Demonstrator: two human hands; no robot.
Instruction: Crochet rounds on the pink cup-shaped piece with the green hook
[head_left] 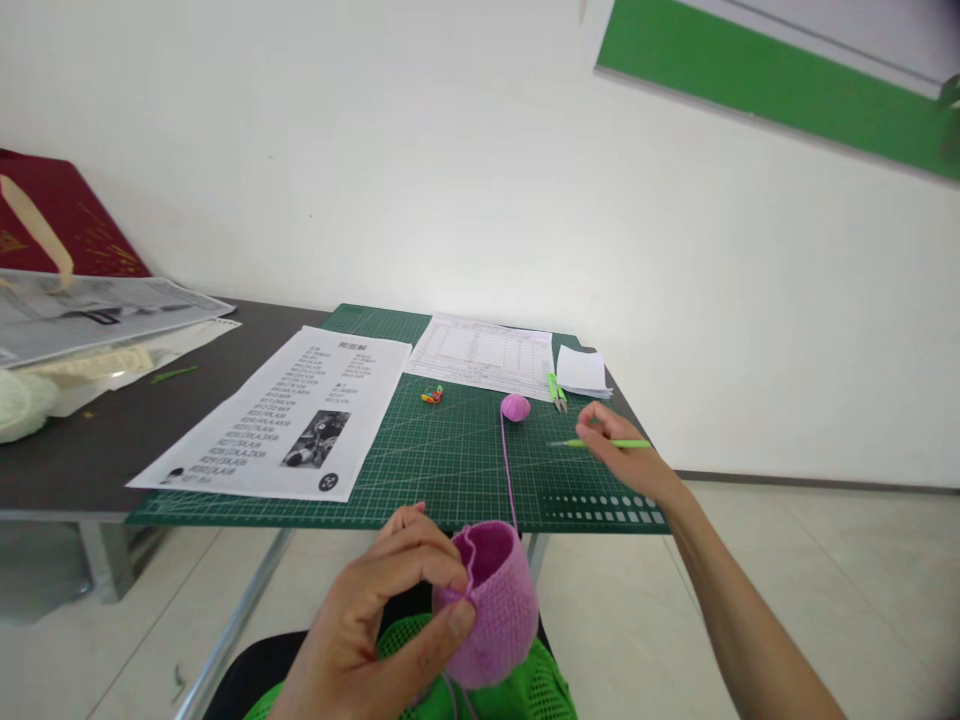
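Observation:
Thumb and fingers of my left hand (pixel 397 610) pinch the rim of a pink crocheted cup-shaped piece (pixel 501 625), held above my lap with its opening upward. A strand of pink yarn (pixel 508 465) runs from the piece over the mat's front edge to a small pink yarn ball (pixel 515 407). Over the right part of the mat, my right hand (pixel 611 445) is closed around a crochet hook with a green handle (pixel 630 443), its thin tip pointing left.
A green cutting mat (pixel 450 470) bears a printed pattern sheet (pixel 277 420), a form (pixel 484 355), green thread snips (pixel 556 392), small colourful stitch markers (pixel 433 395) and a white paper stack (pixel 583 370). White yarn (pixel 22 405) and papers lie left; a wall stands behind.

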